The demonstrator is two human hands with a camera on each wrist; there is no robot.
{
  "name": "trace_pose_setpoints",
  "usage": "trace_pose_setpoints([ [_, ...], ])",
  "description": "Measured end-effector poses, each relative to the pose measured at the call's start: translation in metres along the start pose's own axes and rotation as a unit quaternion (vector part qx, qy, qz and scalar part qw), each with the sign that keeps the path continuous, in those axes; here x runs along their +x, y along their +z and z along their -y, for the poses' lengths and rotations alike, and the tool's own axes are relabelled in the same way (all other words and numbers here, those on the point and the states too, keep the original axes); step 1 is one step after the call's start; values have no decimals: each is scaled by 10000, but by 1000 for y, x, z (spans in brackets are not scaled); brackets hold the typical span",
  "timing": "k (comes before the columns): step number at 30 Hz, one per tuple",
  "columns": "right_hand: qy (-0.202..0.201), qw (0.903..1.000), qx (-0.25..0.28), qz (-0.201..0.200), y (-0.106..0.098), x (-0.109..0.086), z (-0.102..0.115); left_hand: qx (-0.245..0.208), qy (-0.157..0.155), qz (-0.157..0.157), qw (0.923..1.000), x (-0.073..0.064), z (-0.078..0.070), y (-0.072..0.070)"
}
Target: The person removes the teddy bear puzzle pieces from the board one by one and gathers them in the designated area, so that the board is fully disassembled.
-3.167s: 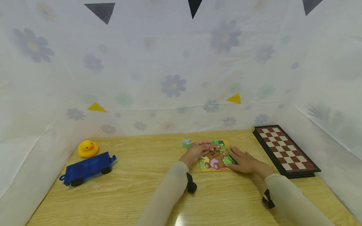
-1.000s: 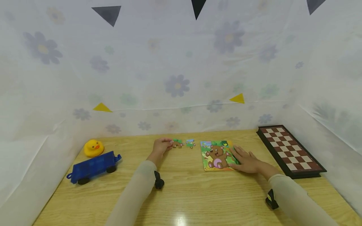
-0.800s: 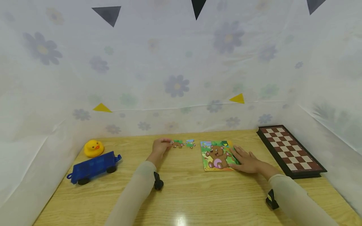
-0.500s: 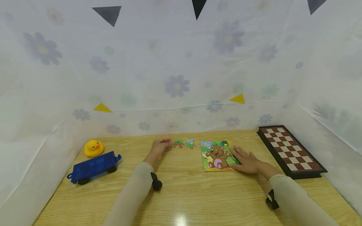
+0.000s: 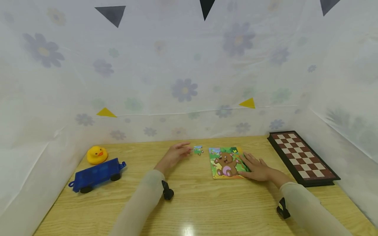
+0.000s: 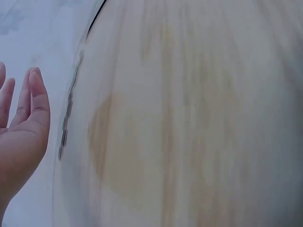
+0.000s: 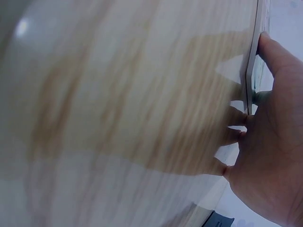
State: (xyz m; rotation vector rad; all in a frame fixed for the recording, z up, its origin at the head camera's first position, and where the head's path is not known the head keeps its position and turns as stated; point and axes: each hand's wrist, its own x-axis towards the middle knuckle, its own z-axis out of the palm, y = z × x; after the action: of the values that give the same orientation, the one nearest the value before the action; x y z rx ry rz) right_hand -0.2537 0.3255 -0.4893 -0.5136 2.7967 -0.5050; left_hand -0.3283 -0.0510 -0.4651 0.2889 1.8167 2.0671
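Note:
My left hand (image 5: pixel 175 155) reaches over the back of the table, fingers mostly extended, its tips just left of a loose jigsaw piece (image 5: pixel 198 150) with blue and green print. In the left wrist view the left hand (image 6: pixel 21 132) shows its palm and raised fingers with nothing visible in them; part of it is cut off by the frame. My right hand (image 5: pixel 256 167) lies flat with spread fingers on the right edge of a bear jigsaw puzzle (image 5: pixel 225 164). In the right wrist view, the right hand's thumb (image 7: pixel 272 49) touches the puzzle's edge (image 7: pixel 252 61).
A yellow rubber duck (image 5: pixel 97 155) and a blue toy wagon (image 5: pixel 97 175) stand at the left. On the right lies a chessboard (image 5: pixel 302 157) with a black frame. White flowered cloth (image 5: pixel 147 75) walls in the wooden table (image 5: pixel 189 200) at the back and sides.
My left hand first went from the puzzle left to a brown-and-green piece, then drew back slightly. Now it has shifted right, and that piece no longer shows. The right hand stays in place.

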Motion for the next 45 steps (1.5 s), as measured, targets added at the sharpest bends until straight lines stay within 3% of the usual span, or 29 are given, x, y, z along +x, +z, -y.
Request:
trace_pose_setpoints([
  [9, -30, 10000, 40, -34, -3, -1, 1, 9, -114, 615, 9980, 10, 1, 40],
  [16, -2, 10000, 5, 71, -7, -3, 7, -43, -185, 1067, 9941, 19, 14, 71],
  [22, -93, 9999, 94, 98, -13, -6, 15, -146, -118, 1333, 9909, 26, 23, 90],
  [34, 42, 9999, -38, 148, -8, -1, 7, -149, -288, 1516, 9879, 35, 20, 126],
  [38, -20, 9998, 73, 192, -11, -3, 10, -47, -361, 1567, 9870, 40, 23, 131],
  [45, 20, 9998, 12, 175, -13, -5, 14, 102, -428, 1380, 9894, 46, 26, 135],
])
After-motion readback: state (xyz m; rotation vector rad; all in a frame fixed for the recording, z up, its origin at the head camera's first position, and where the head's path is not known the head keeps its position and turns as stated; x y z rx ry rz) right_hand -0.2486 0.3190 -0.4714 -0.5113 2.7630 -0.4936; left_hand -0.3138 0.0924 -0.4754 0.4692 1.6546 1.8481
